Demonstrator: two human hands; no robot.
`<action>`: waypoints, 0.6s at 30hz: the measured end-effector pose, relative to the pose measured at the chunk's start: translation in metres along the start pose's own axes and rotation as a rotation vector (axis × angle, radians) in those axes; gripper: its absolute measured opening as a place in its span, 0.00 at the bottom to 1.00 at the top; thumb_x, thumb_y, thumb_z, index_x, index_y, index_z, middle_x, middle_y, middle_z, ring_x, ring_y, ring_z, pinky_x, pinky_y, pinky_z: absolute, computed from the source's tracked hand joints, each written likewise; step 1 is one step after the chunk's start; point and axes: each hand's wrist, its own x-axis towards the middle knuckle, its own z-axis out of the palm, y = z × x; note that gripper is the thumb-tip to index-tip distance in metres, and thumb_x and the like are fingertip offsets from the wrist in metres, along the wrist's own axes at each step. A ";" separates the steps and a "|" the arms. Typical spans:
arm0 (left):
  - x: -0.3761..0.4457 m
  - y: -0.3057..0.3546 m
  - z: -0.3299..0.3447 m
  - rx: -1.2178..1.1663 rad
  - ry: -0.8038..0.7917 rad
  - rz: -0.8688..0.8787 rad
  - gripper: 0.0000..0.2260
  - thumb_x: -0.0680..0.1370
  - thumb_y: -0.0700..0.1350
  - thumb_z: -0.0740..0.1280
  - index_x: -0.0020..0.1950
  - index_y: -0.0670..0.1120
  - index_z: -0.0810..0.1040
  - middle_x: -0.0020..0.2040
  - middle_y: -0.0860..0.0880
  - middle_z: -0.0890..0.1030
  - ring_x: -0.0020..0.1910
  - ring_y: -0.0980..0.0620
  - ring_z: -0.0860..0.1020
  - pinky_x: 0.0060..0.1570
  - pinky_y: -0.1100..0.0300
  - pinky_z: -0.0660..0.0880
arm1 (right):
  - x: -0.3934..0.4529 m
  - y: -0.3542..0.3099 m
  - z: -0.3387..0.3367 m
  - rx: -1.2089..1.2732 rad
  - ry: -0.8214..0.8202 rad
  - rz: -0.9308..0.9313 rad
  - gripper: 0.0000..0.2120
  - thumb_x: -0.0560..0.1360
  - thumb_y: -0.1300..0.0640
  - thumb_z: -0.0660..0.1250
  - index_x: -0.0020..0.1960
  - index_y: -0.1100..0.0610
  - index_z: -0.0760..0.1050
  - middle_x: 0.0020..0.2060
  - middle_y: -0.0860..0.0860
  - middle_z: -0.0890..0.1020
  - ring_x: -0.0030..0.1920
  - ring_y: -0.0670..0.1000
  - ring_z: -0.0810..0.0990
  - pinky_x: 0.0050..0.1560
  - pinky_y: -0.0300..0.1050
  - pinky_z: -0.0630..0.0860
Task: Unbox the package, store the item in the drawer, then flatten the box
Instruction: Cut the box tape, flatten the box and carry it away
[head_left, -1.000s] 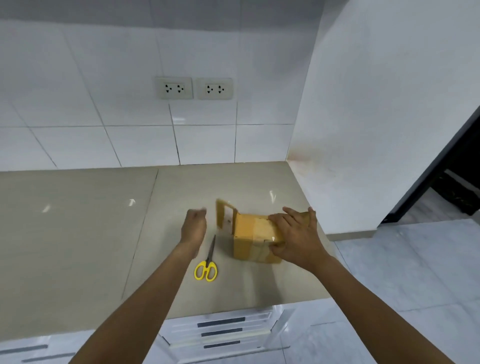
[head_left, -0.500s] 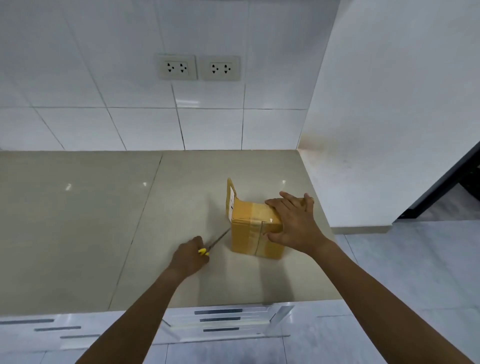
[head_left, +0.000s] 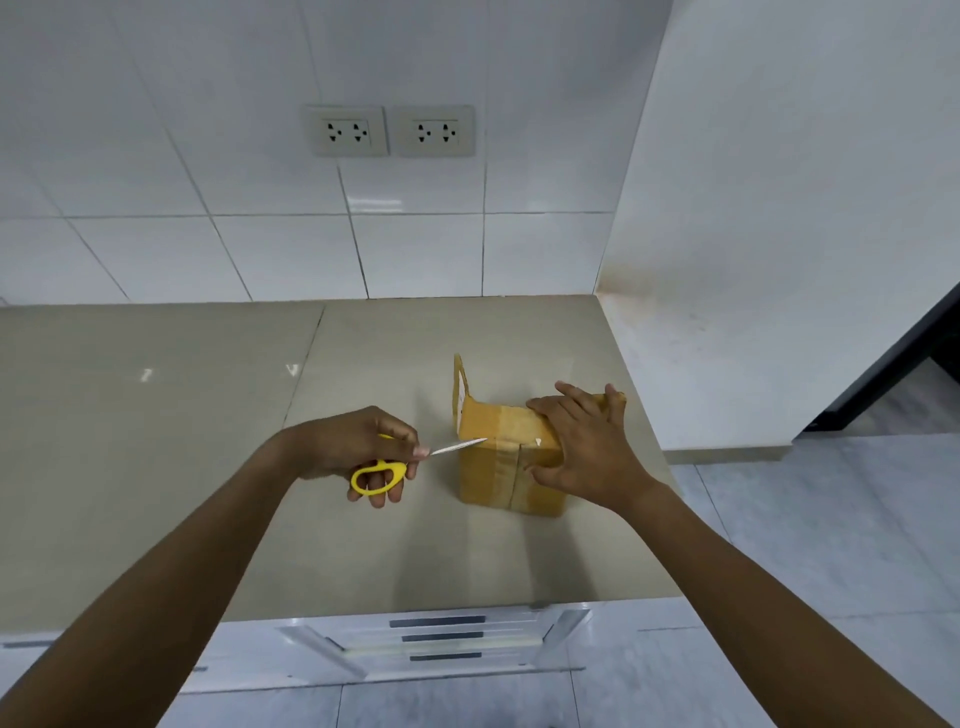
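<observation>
A small brown cardboard box (head_left: 493, 473) wrapped in tape stands on the beige counter (head_left: 208, 441), near its right end. One flap sticks up at the box's left side. My right hand (head_left: 582, 441) lies flat over the box's top and right side, holding it down. My left hand (head_left: 363, 452) grips yellow-handled scissors (head_left: 382, 475); their blades point right and the tip touches the box's top left edge. A drawer (head_left: 441, 639) with dark handle slots sits under the counter's front edge, pulled slightly out.
A white tiled wall with two double sockets (head_left: 389, 130) runs behind the counter. A white side wall (head_left: 779, 208) bounds the counter on the right. Grey floor tiles (head_left: 831, 545) lie to the right, with a dark doorway (head_left: 914, 364) beyond.
My left hand went down to the scissors on the counter, picked them up and brought the blade tip to the box's top edge. My right hand stayed on the box.
</observation>
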 end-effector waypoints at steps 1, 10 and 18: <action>0.003 0.000 -0.003 -0.002 -0.009 -0.006 0.17 0.75 0.57 0.68 0.42 0.43 0.80 0.37 0.38 0.83 0.30 0.45 0.81 0.24 0.62 0.73 | 0.000 0.000 0.000 0.000 0.001 -0.001 0.36 0.64 0.36 0.68 0.68 0.48 0.67 0.64 0.44 0.74 0.75 0.50 0.60 0.72 0.67 0.46; 0.026 0.009 -0.002 0.016 -0.089 0.001 0.18 0.73 0.60 0.70 0.42 0.44 0.80 0.37 0.39 0.83 0.30 0.47 0.81 0.24 0.62 0.73 | 0.000 -0.001 0.002 0.008 -0.003 0.003 0.36 0.63 0.36 0.67 0.68 0.48 0.66 0.65 0.45 0.74 0.75 0.50 0.60 0.72 0.65 0.44; 0.048 0.024 0.021 0.080 0.009 0.107 0.16 0.73 0.58 0.71 0.40 0.45 0.80 0.38 0.41 0.85 0.33 0.44 0.84 0.25 0.62 0.75 | -0.004 0.005 0.000 0.002 0.017 0.015 0.35 0.64 0.38 0.69 0.67 0.49 0.67 0.64 0.46 0.74 0.75 0.50 0.60 0.73 0.65 0.45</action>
